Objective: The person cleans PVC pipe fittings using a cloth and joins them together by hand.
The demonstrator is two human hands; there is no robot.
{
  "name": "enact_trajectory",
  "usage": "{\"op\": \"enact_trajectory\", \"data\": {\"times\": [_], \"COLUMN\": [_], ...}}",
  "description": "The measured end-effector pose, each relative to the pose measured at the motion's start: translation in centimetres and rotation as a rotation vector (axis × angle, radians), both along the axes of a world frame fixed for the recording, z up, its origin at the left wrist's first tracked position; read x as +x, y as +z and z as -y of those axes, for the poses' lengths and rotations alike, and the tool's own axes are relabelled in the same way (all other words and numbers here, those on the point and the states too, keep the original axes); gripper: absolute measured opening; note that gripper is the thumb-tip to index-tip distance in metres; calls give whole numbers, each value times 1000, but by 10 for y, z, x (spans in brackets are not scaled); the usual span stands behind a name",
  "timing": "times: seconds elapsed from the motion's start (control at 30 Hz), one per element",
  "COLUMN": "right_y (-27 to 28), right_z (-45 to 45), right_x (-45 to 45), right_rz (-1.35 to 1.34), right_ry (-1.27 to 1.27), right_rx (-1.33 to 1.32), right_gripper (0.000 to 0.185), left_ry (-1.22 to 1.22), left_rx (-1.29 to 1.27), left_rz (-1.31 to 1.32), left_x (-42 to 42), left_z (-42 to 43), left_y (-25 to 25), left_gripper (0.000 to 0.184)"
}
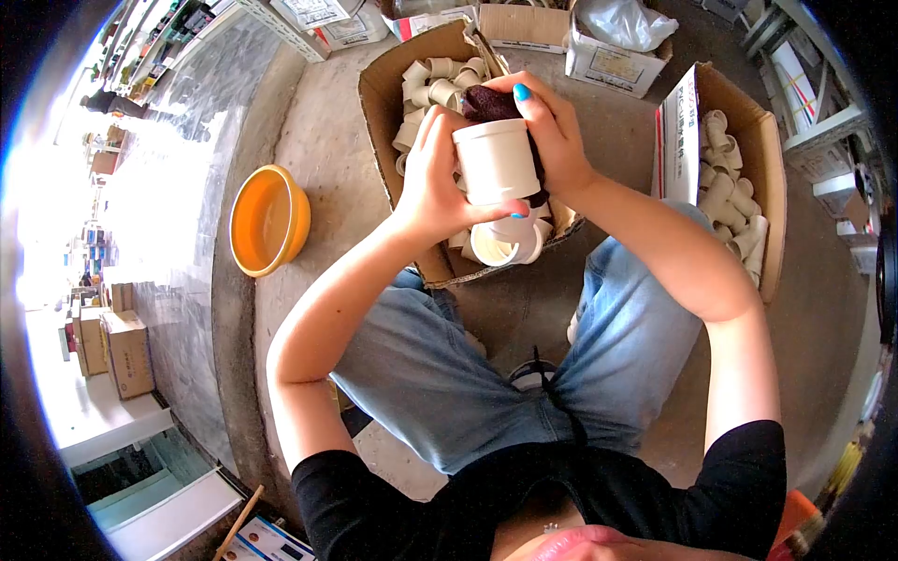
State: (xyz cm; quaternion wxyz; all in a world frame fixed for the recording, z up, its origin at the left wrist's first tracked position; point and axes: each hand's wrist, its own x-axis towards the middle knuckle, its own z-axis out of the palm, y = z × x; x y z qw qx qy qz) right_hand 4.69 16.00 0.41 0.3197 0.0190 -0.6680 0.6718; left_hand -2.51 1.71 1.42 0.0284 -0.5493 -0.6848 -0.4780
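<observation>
A white plastic pipe fitting (498, 164) is held up in front of me, above an open cardboard box (382, 117). My left hand (433, 178) grips it from the left, fingers behind and thumb along its lower edge. My right hand (554, 131) is closed on a dark maroon cloth (490, 104), pressing it against the far and right side of the fitting. Just below is a round white pipe opening (496, 248); I cannot tell whether it belongs to the held piece. Many similar white fittings (432, 92) fill the box.
To the right stands another cardboard box (772, 178) with white pipe fittings (732, 187). An orange basin (301, 222) sits on the concrete floor at left. At the back are a carton (613, 73) with a plastic bag (627, 23) and more boxes. Metal shelving (832, 122) lines the right.
</observation>
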Motion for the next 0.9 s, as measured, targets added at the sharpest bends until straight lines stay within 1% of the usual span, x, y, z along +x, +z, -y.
{"op": "enact_trajectory", "data": {"times": [0.1,0.2,0.23,0.3,0.33,0.37,0.4,0.43,0.47,0.5,0.57,0.63,0.67,0.7,0.73,0.77,0.8,0.83,0.9], "right_y": [6,10,14,21,23,24,25,25,23,22,26,25,24,25,24,21,17,12,9], "right_z": [0,-2,-2,-2,3,10,18,24,26,27,31,28,26,21,19,16,13,12,10], "right_x": [1,1,1,2,2,3,4,5,5,5,9,7,5,1,2,4,5,4,5], "right_rz": [-113,-137,-164,-217,-220,-224,-228,-149,-119,-88,-19,-59,-76,-177,-119,-64,-10,-36,-96], "right_ry": [-100,-90,-106,-139,-194,-249,-303,-348,-380,-412,-477,-465,-459,-405,-308,-212,-117,-104,-100], "right_rx": [195,360,448,631,698,765,831,880,944,1006,1132,1073,1040,967,805,643,478,338,296], "right_gripper": [25,22,22,25,28,32,36,45,46,47,45,41,38,29,26,23,21,17,18], "left_ry": [50,97,101,137,156,108,81,58,35,27,46,41,57,72,88,146,158,151,124], "left_rx": [-72,-64,-71,-223,-299,-149,-136,-161,-189,-155,-80,8,-13,-36,-56,-65,-115,-107,-65], "left_rz": [-69,-163,-160,-89,-51,-74,-212,-258,-304,-367,-341,-312,-285,-258,-233,-90,-63,-66,-31], "left_x": [-2,-1,3,4,4,5,2,3,4,4,7,8,8,7,6,9,10,10,10], "left_z": [0,2,1,2,2,0,-3,-2,-1,-2,-4,-6,-6,-4,-3,-1,2,4,5], "left_y": [8,10,16,20,20,16,11,8,6,3,1,6,5,4,4,3,8,10,14], "left_gripper": [80,74,65,65,65,57,47,42,38,36,35,35,36,36,37,39,39,40,41]}}
